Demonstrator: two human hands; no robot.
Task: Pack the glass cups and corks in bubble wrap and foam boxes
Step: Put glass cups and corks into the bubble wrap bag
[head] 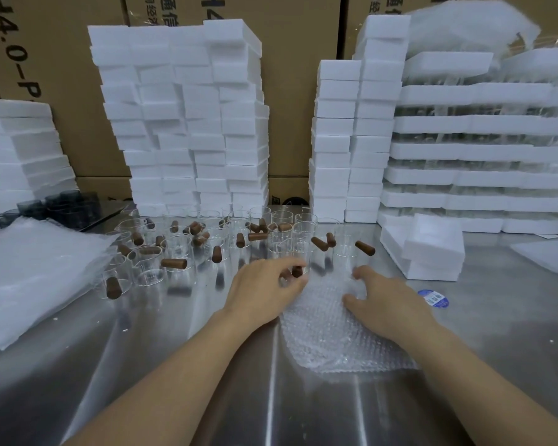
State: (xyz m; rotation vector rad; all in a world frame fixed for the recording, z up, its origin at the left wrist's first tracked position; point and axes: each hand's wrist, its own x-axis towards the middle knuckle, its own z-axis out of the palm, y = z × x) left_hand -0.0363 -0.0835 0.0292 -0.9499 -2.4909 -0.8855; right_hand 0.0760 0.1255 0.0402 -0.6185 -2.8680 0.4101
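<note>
The bubble wrap sheet lies on the steel table. At its far left edge the left hand pinches a cork. The right hand rests on it with fingers curled, though whether it grips is unclear. Beyond the sheet stand glass cups.

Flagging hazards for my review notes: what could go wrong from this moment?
1. The left hand works right against crowded glass cups; a careless reach could topple several.
2. Loose corks balance on cup rims and may roll away across the table.
3. The tall foam box stack behind looks uneven and could tip onto the glass.
</note>
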